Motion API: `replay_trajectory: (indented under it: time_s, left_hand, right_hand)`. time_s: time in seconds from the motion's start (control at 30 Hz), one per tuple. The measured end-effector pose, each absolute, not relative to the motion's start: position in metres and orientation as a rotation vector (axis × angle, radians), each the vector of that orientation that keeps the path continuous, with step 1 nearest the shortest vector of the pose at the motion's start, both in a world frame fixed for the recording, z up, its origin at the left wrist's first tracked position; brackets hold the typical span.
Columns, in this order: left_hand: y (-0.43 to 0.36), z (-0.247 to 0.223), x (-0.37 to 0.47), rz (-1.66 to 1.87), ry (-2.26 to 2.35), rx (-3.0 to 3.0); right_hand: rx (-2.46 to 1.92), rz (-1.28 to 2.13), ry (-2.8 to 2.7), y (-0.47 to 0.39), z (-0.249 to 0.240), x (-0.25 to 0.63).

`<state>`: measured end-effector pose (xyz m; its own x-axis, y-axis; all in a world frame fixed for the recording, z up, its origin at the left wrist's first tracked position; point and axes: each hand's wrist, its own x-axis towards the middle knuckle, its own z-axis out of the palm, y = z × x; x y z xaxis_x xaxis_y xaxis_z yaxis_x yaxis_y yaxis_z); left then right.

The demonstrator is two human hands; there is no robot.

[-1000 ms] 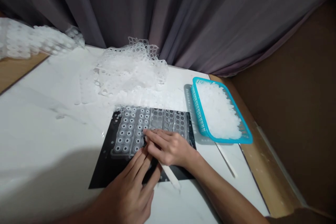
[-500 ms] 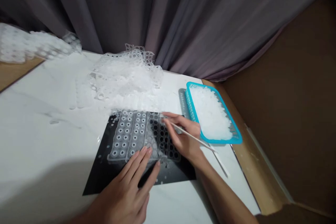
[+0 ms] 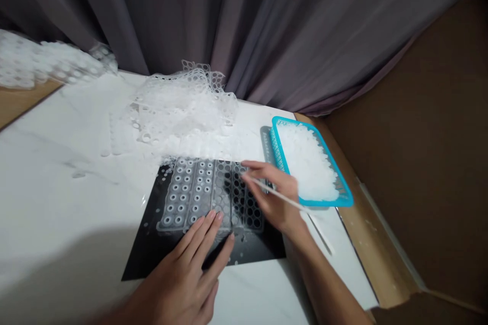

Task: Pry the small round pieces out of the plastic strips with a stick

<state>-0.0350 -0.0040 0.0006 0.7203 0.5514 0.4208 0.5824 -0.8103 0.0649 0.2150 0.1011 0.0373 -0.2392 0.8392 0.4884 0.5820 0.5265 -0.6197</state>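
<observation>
A clear perforated sheet (image 3: 190, 190) with rows of round holes and rings lies on a black mat (image 3: 143, 251). My left hand (image 3: 194, 264) rests with fingers spread, its fingertips on the sheet's near edge. My right hand (image 3: 272, 195) pinches a thin white stick (image 3: 282, 196) over the sheet's right part. The stick's tip is hidden near the fingertips. Several round openings on the sheet's right side look dark, while those at its left hold white rings.
A blue basket (image 3: 345, 198) full of small white pieces stands at the right. Behind the mat lies a heap of punched clear sheets (image 3: 183, 104). More white sheets (image 3: 49, 63) lie at the far left. Another white strip (image 3: 321, 233) lies below the basket.
My right hand has moved slightly to the right with the stick. My left hand has stayed in nearly the same place on the sheet.
</observation>
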Motion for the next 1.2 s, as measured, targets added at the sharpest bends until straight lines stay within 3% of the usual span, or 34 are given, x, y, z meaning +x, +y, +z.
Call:
replay_trajectory:
  time_s: [0.27, 0.53, 0.8, 0.93, 1.2]
  left_hand:
    - [-0.004, -0.001, -0.036, -0.633, -0.96, -2.813]
    - [-0.01, -0.006, -0.036, -0.591, -0.976, -2.834]
    - [-0.023, -0.023, -0.037, -0.683, -0.985, -2.83]
    - [-0.02, -0.014, -0.037, -0.623, -0.975, -2.853]
    - [-0.035, -0.043, -0.029, -0.7, -1.089, -2.791]
  right_hand:
    - [-0.765, 0.721, -2.194, 0.103, 0.001, 0.18]
    - [-0.718, 0.765, -2.195, 0.092, 0.007, 0.178]
    - [-0.61, 1.101, -2.145, 0.085, 0.014, 0.168]
    - [-0.599, 1.076, -2.217, 0.087, 0.012, 0.168]
    - [-0.561, 1.028, -2.386, 0.087, 0.025, 0.174]
